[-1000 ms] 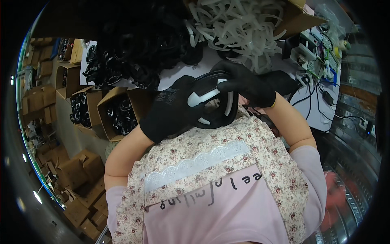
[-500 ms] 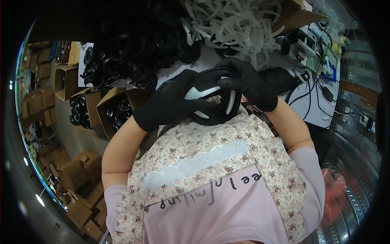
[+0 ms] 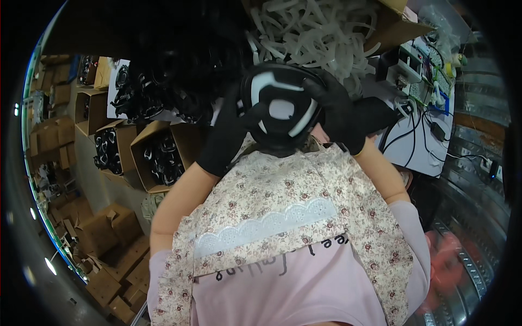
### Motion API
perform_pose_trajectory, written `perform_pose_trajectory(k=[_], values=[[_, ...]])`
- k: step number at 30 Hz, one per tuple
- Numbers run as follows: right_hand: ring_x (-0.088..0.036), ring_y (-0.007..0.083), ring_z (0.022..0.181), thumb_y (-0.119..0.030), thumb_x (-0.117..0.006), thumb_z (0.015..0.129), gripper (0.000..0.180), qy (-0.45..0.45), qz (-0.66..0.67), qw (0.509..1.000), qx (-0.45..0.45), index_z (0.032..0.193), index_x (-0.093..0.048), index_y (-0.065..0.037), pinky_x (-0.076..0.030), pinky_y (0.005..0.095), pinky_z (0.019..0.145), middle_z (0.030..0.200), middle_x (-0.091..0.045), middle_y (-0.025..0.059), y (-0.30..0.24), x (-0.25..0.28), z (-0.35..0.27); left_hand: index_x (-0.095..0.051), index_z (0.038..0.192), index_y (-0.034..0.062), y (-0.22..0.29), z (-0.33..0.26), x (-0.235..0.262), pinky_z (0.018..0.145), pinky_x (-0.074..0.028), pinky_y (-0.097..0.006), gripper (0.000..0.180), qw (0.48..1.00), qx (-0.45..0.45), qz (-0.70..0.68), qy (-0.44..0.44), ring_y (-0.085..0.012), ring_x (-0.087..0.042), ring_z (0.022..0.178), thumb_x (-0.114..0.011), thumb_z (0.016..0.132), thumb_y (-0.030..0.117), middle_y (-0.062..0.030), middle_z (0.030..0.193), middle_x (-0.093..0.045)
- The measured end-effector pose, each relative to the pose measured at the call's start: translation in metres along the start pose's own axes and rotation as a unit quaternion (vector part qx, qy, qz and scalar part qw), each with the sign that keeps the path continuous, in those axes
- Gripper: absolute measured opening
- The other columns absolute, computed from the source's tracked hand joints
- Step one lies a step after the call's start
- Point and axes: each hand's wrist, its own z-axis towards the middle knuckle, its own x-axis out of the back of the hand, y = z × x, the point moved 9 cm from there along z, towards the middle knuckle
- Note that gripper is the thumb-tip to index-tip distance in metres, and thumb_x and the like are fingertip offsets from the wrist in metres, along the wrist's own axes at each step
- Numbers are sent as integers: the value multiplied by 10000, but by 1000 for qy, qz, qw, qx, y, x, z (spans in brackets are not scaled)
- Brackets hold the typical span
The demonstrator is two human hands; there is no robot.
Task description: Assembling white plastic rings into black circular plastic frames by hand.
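A round black plastic frame (image 3: 280,132) with pale curved strips set in its face and an opening at its middle is held up in front of my chest. My left hand (image 3: 231,127), in a black glove, grips its left side, with the fingers partly hidden behind it. On the opposite rim, my right hand (image 3: 342,111), gloved in black too, is closed with its thumb over the top face near a pale strip. Just beyond the frame lies a heap of translucent white curved strips (image 3: 321,32).
Dark plastic parts (image 3: 152,92) pile up on the table at the left. Cartons of black and white parts (image 3: 163,157) stand beside it on the left. At the right, the white tabletop (image 3: 416,146) carries cables and a small device (image 3: 405,68).
The frame has risen toward me and tilted, so its face and opening show more fully. My left hand has shifted right along with it; both hands keep their grip.
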Motion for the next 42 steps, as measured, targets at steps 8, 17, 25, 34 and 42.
perform_pose_trajectory(k=[8,17,25,34,42], values=[[-577,210,1147,-254,-799,841,649,41,-446,852,269,1375,-496,-43,-455,325,1003,1296,-567,153,-42,-24,-7,-523,1361,6,27,-1,27,942,-491,-305,428,987,-6,157,-40,-173,-598,1097,-612,990,199,-99,1230,-618],[-617,164,973,-267,-793,827,536,-116,-188,966,-134,1238,-603,21,-518,301,823,1121,-646,110,18,-46,3,-617,1270,0,12,-25,19,814,-522,-326,402,975,101,190,-50,-185,-670,927,-637,959,255,-155,1067,-702],[-625,176,978,-210,-786,822,552,-55,-197,975,-85,1274,-569,21,-528,323,829,1102,-657,119,33,-39,6,-635,1242,13,7,-20,29,840,-537,-347,379,968,16,247,-29,-228,-683,936,-676,932,227,-158,1069,-698],[-664,240,958,-184,-806,793,467,-191,-305,928,-100,1194,-646,-6,-551,331,848,1172,-630,186,25,-61,12,-629,1232,30,23,-13,33,859,-534,-408,426,944,-15,316,-97,-348,-682,990,-715,863,224,-187,1091,-693],[-669,148,873,-215,-778,828,359,-118,-276,953,-37,1103,-698,0,-524,300,715,958,-710,104,42,-43,13,-639,1197,56,15,1,30,833,-541,-404,402,908,7,410,-87,-350,-686,963,-726,834,206,-172,1068,-695]])
